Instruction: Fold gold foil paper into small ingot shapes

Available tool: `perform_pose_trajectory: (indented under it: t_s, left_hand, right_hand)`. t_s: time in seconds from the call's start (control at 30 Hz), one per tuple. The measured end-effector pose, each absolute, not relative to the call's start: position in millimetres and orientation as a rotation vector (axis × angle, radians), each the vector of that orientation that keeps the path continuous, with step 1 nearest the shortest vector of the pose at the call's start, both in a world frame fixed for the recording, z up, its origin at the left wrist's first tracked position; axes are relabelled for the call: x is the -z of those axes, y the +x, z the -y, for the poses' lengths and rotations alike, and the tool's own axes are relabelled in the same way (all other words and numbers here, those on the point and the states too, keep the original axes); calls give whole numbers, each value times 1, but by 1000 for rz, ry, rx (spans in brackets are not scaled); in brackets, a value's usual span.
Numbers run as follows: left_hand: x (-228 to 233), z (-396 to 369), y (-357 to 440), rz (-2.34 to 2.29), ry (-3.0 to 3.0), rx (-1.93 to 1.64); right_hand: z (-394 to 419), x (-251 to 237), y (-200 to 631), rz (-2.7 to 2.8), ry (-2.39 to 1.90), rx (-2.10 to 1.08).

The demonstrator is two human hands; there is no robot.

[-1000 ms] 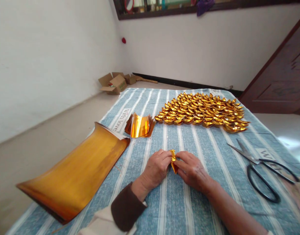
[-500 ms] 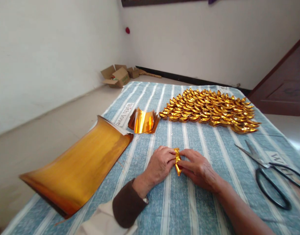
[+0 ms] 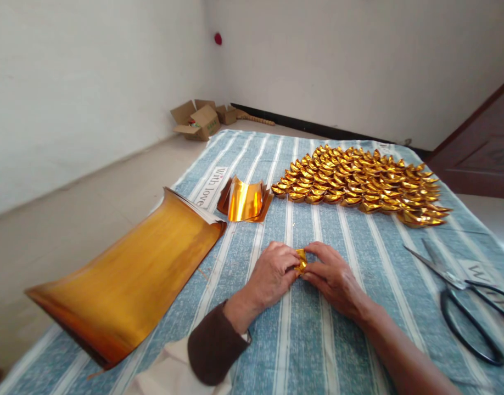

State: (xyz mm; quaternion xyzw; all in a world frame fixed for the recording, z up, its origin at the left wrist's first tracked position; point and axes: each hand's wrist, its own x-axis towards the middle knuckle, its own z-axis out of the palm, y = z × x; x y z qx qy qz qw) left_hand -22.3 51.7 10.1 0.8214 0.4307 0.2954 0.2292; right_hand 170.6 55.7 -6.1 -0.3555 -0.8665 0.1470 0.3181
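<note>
Between both hands: small folded gold foil piece (image 3: pixel 301 261), left hand (image 3: pixel 272 275) and right hand (image 3: pixel 333 277) grips pinched shut on it, equally near.

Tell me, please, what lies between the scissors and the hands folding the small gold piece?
Only bare striped cloth shows in the head view between the scissors and the right hand.

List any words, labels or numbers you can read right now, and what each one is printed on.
"With love": white label printed on the striped blue cloth, left of the small gold foil stack.
Second white label on the same cloth, by the scissors: starts with "W", the rest blurred and partly covered.
Cardboard boxes on the floor: green marks, too small to read.
</note>
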Motion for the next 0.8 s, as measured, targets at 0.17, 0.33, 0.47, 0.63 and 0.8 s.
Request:
perform_pose_trajectory:
  t_s: [0.17, 0.33, 0.47, 0.63, 0.8]
  left_hand:
    - [-13, -52, -22, -1215, 2162, -830]
    - [-13, -51, -22, -1233, 2090, -857]
    - [-13, -51, -23, -1244, 2074, -841]
    - [-9, -50, -24, -1301, 1976, -869]
    - [-8, -50, -23, -1341, 1971, -891]
  right_hand:
    - [-55, 13, 164, 2210, -1059, -417]
    - [-52, 15, 160, 2134, -1138, -492]
    - [-52, 17, 160, 2096, -1172, -535]
    - [-53, 20, 158, 2048, -1217, -570]
    - [-52, 19, 156, 2034, -1236, -533]
